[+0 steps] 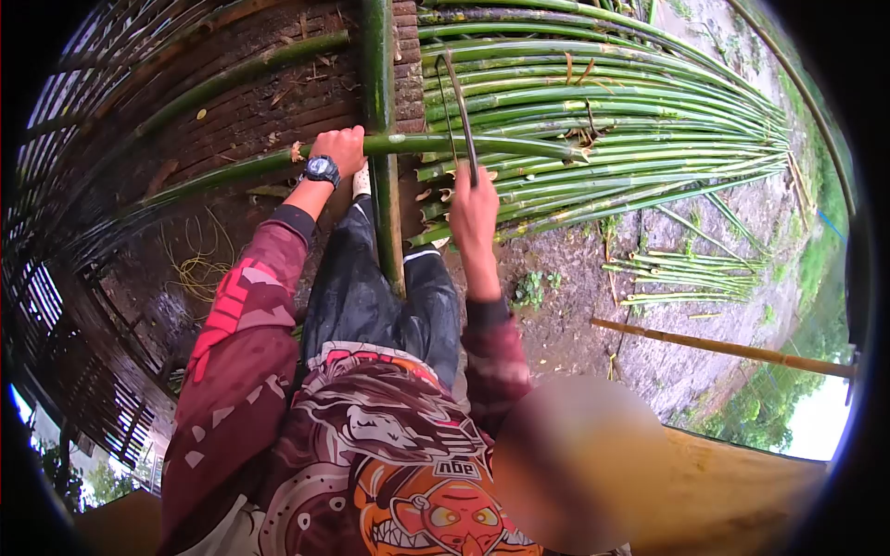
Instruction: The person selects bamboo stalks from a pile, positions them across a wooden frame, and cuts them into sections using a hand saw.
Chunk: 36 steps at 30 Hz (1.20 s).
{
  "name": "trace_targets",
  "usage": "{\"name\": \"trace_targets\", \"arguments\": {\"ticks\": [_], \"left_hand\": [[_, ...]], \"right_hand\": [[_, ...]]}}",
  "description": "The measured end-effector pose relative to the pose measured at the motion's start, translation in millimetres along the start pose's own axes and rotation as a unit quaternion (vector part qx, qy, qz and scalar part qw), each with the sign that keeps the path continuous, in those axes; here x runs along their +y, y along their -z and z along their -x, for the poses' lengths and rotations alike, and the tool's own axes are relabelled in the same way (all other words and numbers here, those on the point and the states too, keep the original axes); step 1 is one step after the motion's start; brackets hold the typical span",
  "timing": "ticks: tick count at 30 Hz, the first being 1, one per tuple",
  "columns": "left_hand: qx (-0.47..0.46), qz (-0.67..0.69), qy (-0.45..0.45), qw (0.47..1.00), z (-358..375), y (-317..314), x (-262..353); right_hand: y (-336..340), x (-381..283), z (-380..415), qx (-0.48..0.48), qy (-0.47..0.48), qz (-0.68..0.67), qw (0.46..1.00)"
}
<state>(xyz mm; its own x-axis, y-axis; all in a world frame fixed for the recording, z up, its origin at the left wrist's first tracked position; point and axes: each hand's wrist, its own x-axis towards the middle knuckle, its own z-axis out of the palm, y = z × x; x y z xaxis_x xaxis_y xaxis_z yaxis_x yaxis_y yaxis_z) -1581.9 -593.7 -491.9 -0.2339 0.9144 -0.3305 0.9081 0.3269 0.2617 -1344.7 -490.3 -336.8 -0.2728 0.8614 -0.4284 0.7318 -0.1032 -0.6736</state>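
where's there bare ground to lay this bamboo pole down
Bare dirt lies between the bamboo pile and the brown pole, beside a small heap of thin cuttings. It is crowded at the pile itself. The left hand grips the green pole; the right hand holds a curved blade.

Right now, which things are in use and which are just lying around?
In use: left hand gripping bamboo pole; right hand holding curved blade.
Lying about: bamboo pile, yellow cord, brown pole, cut offcuts.
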Motion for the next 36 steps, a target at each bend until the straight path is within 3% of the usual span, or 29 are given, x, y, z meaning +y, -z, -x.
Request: {"name": "trace_targets", "arguments": {"ticks": [1,3,6,11,14,15,18,21,23,26,30,33,36], "left_hand": [[0.003,0.001,-0.001,1.0,-4,4,-2],[-0.007,0.01,-0.007,1.0,0,3,-1],[-0.007,0.01,0.003,1.0,-3,6,0],[-0.016,0.005,0.008,1.0,-3,2,-2],[-0.016,-0.007,0.01,1.0,-1,1,0],[-0.013,-0.005,0.012,1.0,-5,1,-3],[-0.017,-0.001,0.011,1.0,-2,-1,-1],[-0.017,0.005,0.006,1.0,-1,0,-1],[-0.021,0.004,0.012,1.0,-4,-3,-3],[-0.03,-0.004,0.01,0.999,3,-2,-1],[-0.078,0.006,0.015,0.997,-3,6,0],[-0.092,0.004,0.019,0.996,-12,12,-4],[-0.109,0.005,0.004,0.994,-10,13,0]], "right_hand": [[9,0,23,0.011,0.036,0.018,0.999],[51,-24,95,-0.002,-0.074,0.005,0.997],[65,-32,117,0.004,-0.074,-0.019,0.997],[-24,-6,-50,0.002,0.003,0.021,1.0],[-3,9,15,0.025,0.057,0.032,0.998],[26,-21,55,0.001,-0.064,0.002,0.998],[70,-39,131,-0.003,-0.123,-0.005,0.992],[31,-19,66,0.006,-0.063,0.028,0.998],[-23,11,-20,0.044,0.066,0.044,0.996],[-16,5,-11,0.043,0.038,0.01,0.998],[59,-18,115,-0.009,-0.119,0.004,0.993],[53,-15,105,-0.005,-0.095,0.03,0.995],[-1,2,19,0.02,-0.009,0.016,1.0]]}}
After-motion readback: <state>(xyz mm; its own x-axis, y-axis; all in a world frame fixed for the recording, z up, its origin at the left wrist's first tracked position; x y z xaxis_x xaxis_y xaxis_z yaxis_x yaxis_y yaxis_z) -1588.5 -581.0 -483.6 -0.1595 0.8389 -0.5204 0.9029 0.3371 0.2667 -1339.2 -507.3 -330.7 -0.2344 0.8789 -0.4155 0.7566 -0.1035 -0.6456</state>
